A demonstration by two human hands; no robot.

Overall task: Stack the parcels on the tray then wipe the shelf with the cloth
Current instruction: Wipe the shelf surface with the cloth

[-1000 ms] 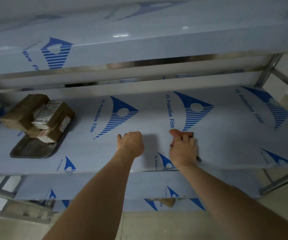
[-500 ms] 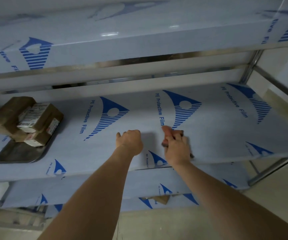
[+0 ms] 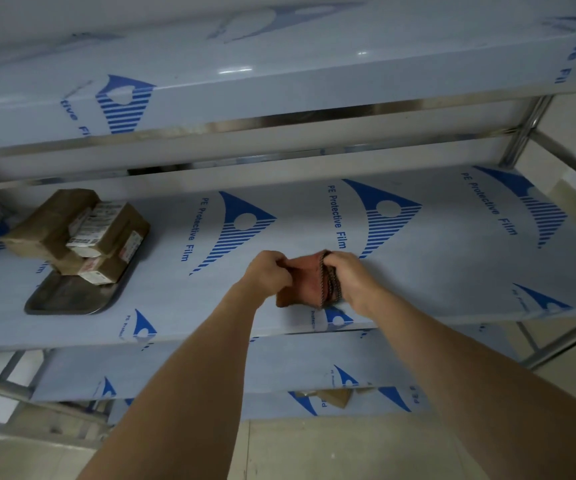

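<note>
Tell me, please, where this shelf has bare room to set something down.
Bare film lies between the tray and the hands, and widely right of the right hand to the corner post. The left end is crowded: parcels are stacked on the tray. Both hands hold the cloth mid-shelf.

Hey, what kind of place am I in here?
Probably a storeroom or stockroom: metal shelves with their protective film on, taped parcels stacked on a tray, and a bare tiled floor below.
</note>
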